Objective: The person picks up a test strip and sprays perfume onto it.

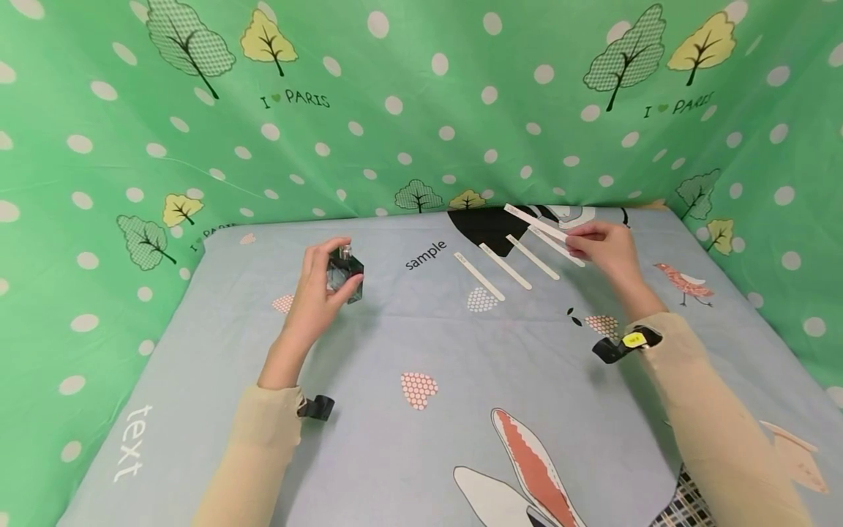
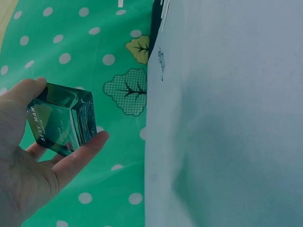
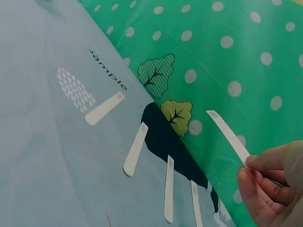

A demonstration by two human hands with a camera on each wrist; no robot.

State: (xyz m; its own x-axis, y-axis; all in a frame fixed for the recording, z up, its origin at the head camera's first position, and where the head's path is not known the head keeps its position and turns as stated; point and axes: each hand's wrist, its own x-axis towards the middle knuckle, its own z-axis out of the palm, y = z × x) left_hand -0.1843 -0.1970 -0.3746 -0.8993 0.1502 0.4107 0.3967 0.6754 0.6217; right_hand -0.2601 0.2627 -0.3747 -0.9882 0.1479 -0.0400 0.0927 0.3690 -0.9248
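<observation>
In the head view my left hand [image 1: 306, 304] grips a small dark-green glass perfume bottle [image 1: 339, 277] above the cloth, a finger lying over its spray top. Printed lettering and thick glass sides show on the bottle [image 2: 57, 120] in the left wrist view. My right hand [image 1: 611, 252] pinches one end of a white paper test strip [image 1: 532, 221], whose far end carries small writing. Below it, several similar strips lie spaced in a row on the cloth, among them the leftmost strip [image 1: 481, 277]. The bottle and the held strip are well apart.
A grey-blue printed cloth [image 1: 369, 344] covers the table. Behind it hangs a green dotted curtain [image 1: 369, 146], which meets the table's back edge close beyond the strips. Black straps sit on both wrists, the right strap [image 1: 615, 350] bearing a yellow label.
</observation>
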